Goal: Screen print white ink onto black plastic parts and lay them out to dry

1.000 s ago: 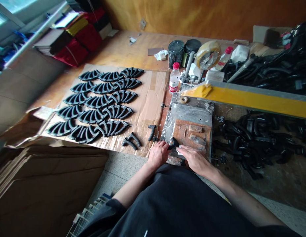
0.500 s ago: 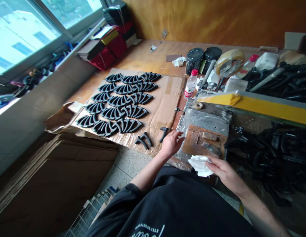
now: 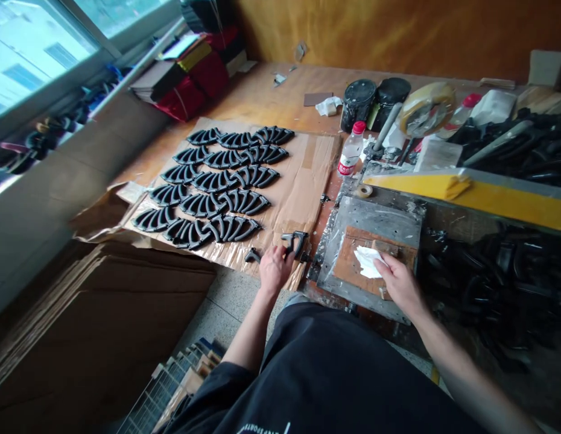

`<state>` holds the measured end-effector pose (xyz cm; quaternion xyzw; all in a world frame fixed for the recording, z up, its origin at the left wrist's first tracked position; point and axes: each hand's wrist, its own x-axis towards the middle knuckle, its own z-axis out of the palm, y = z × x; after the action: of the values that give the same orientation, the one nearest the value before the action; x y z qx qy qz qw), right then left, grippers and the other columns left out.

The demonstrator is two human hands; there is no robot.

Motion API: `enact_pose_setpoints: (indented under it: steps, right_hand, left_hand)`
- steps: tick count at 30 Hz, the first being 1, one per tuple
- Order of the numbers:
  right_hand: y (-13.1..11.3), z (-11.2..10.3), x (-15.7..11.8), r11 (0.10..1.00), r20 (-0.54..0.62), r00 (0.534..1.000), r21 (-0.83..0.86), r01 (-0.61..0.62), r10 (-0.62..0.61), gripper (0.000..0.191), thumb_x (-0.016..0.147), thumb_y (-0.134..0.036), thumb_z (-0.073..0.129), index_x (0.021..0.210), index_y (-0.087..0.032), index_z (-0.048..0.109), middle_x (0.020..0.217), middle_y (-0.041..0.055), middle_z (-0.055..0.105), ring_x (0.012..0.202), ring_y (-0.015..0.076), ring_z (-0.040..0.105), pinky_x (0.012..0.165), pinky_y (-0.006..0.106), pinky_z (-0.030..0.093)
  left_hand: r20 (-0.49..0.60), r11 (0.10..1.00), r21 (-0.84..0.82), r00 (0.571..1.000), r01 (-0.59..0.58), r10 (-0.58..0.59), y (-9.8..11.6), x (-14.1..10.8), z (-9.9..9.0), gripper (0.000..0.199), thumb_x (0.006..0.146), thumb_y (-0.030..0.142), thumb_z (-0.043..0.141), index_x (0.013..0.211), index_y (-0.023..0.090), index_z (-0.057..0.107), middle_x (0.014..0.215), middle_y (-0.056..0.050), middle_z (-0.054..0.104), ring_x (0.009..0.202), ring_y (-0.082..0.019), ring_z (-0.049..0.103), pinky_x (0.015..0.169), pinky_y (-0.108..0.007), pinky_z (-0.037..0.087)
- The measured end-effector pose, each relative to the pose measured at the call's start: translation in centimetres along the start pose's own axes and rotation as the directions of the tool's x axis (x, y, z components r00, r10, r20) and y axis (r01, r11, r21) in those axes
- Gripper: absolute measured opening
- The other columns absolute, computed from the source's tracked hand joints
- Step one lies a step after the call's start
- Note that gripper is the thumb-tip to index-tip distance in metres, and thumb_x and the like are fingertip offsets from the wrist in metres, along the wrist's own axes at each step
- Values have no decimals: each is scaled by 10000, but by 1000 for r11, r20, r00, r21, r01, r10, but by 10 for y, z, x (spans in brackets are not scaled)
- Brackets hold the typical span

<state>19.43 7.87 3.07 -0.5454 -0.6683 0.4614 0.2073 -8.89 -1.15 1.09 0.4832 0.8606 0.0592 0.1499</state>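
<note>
My left hand (image 3: 275, 268) is at the near edge of the cardboard sheet (image 3: 303, 199), its thumb and fingers closed on a black curved part (image 3: 288, 239). Another black T-ended part (image 3: 300, 243) lies right beside it. To the left of the hand a further curved part (image 3: 253, 255) is partly covered by my fingers. My right hand (image 3: 400, 283) pinches a crumpled white cloth (image 3: 368, 261) over a brown board (image 3: 346, 262) on the grey metal plate (image 3: 332, 271). Several rows of the same black parts (image 3: 208, 202) lie fanned out on the cardboard.
A red-capped bottle (image 3: 350, 150) and two dark tins (image 3: 358, 102) stand behind the plate. A yellow-edged ledge (image 3: 502, 196) crosses the right side, with piled black parts (image 3: 507, 283) below it. Stacked cardboard (image 3: 99, 313) is at left; a tape roll (image 3: 364, 191) lies near the plate.
My left hand has moved left from beside the plate to the loose black parts and taken hold of one. My right hand has carried the white cloth forward over the brown board.
</note>
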Motion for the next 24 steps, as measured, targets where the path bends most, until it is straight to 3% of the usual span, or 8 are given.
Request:
enact_pose_setpoints:
  steps: [1, 3, 6, 10, 13, 19, 24]
  right_hand:
    - [1, 1, 2, 995, -34, 999, -94, 17, -20, 431, 913, -457, 480, 1168, -164, 665, 1074, 113, 719, 981, 297, 674, 854, 424, 532]
    - [-1, 6, 4, 969, -60, 994, -236, 79, -95, 389, 933, -411, 456, 1162, -186, 675, 1048, 105, 729, 952, 283, 688, 827, 403, 548]
    - [-8, 19, 7, 906, 2, 954, -310, 287, -301, 358, 966, -285, 402, 1213, -219, 652, 1153, 75, 698, 1041, 230, 667, 912, 365, 532]
    - [-7, 41, 10, 773, 142, 844, -345, 532, -518, 428, 951, -124, 350, 1280, -211, 610, 1285, 46, 628, 1199, 187, 580, 1051, 361, 461]
    - [1, 52, 6, 701, 272, 792, -368, 611, -547, 487, 917, -69, 355, 1339, -195, 561, 1347, 59, 576, 1274, 207, 515, 1103, 411, 416]
    - [17, 42, -17, 667, 344, 769, -384, 639, -539, 552, 899, -39, 340, 1413, -191, 473, 1425, 70, 492, 1319, 212, 463, 1125, 434, 388]
    - [11, 44, -12, 660, 347, 773, -403, 634, -531, 500, 916, -75, 372, 1384, -182, 514, 1390, 83, 532, 1304, 220, 482, 1121, 428, 393]
  left_hand:
    - [28, 989, -30, 989, -142, 143, 12, -9, -1, 264, 928, 426, 449, 959, 213, 602, 943, -57, 670, 901, -199, 630, 781, -292, 459]
    - [110, 926, -71, 919, -372, 378, 34, -27, 0, 204, 929, 391, 475, 954, 224, 589, 890, -37, 669, 860, -187, 625, 745, -278, 454]
    - [179, 845, -43, 828, -534, 532, 56, -45, 9, 164, 930, 344, 487, 903, 214, 584, 882, -45, 660, 868, -198, 609, 732, -291, 453]
    - [202, 816, 0, 800, -578, 566, 62, -47, 16, 144, 930, 311, 490, 899, 204, 581, 886, -55, 654, 872, -210, 595, 737, -310, 457]
    - [212, 811, -10, 791, -585, 574, 61, -44, 16, 137, 931, 294, 487, 888, 201, 578, 878, -56, 651, 871, -210, 590, 753, -317, 457]
    - [194, 809, -23, 791, -588, 580, 61, -46, 17, 132, 922, 299, 508, 878, 198, 580, 868, -52, 655, 859, -214, 588, 746, -322, 450]
    - [190, 794, -21, 778, -607, 599, 60, -45, 20, 127, 918, 286, 514, 882, 186, 583, 862, -46, 656, 849, -208, 587, 732, -315, 450]
